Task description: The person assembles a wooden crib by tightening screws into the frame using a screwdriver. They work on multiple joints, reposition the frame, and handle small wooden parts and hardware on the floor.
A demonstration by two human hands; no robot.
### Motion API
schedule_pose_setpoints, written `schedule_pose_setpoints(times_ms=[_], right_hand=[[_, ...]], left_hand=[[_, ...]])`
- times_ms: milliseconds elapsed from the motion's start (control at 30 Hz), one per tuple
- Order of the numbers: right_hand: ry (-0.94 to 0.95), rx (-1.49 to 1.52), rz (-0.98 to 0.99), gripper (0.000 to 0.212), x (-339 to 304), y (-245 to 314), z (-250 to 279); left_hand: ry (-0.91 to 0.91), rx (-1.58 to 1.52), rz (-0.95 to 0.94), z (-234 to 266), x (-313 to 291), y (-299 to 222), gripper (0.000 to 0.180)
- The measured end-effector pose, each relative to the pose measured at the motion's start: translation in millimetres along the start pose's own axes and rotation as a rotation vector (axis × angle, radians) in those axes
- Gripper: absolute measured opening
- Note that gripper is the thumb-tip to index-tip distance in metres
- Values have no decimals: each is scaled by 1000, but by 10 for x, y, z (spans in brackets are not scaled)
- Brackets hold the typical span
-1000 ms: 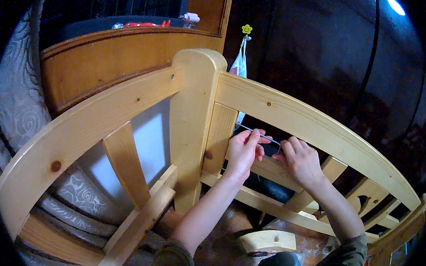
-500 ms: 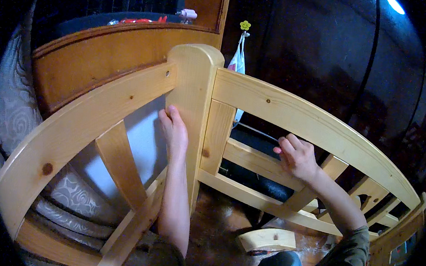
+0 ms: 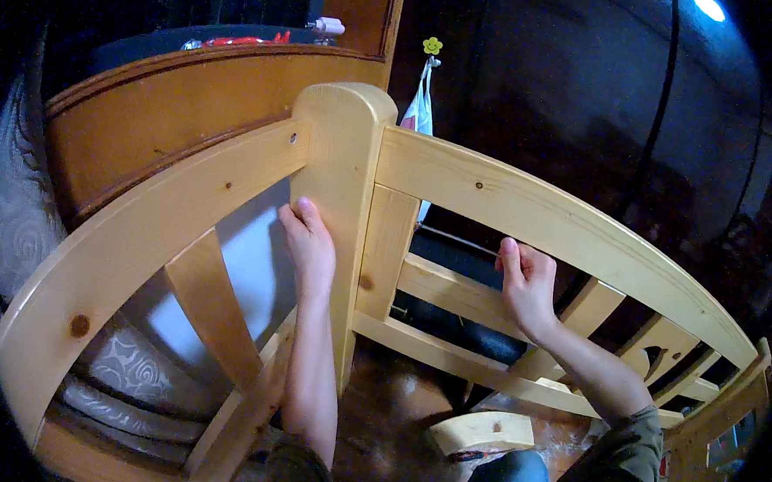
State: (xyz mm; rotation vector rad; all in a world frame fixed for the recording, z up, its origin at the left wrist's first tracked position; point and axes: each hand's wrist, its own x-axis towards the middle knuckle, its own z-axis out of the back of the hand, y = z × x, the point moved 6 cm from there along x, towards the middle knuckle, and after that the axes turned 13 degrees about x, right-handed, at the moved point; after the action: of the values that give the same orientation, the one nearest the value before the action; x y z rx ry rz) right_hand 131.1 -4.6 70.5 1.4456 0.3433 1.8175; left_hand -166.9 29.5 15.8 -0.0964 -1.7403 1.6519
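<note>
A thick, pale wooden post (image 3: 333, 164) with a rounded top stands at the corner between two slatted wooden panels. My left hand (image 3: 309, 247) is closed on the post's left edge, its thumb lying against the front face and its fingers partly hidden behind. To the right, my right hand (image 3: 528, 283) is closed with its thumb up, beneath the curved top rail (image 3: 562, 217) of the right panel. It grips one end of a thin metal rod (image 3: 460, 238), which runs left toward the post; its far end is hidden by the panel.
The left panel (image 3: 157, 203) curves toward me. A curved wood piece (image 3: 485, 432) lies on the floor beside my blue-clad knee (image 3: 509, 480). Patterned fabric (image 3: 135, 359) lies behind the left panel. A white bag (image 3: 421, 103) hangs from a yellow flower-shaped hook (image 3: 432, 45).
My right hand has turned at the wrist, bringing its thumb upward while keeping the rod's end. My left hand stays on the post. The whole view has shifted slightly.
</note>
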Motion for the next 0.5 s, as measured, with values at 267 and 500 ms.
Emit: schedule_pose_setpoints(times_ms=[267,500], right_hand=[[45,38,-98,39,-52,-124,-38],[152,21,7,35,-59,-108,-41]], left_hand=[[18,-99,-38,-94,69,140,38],[160,-123,-238,-48,-4,92,62]])
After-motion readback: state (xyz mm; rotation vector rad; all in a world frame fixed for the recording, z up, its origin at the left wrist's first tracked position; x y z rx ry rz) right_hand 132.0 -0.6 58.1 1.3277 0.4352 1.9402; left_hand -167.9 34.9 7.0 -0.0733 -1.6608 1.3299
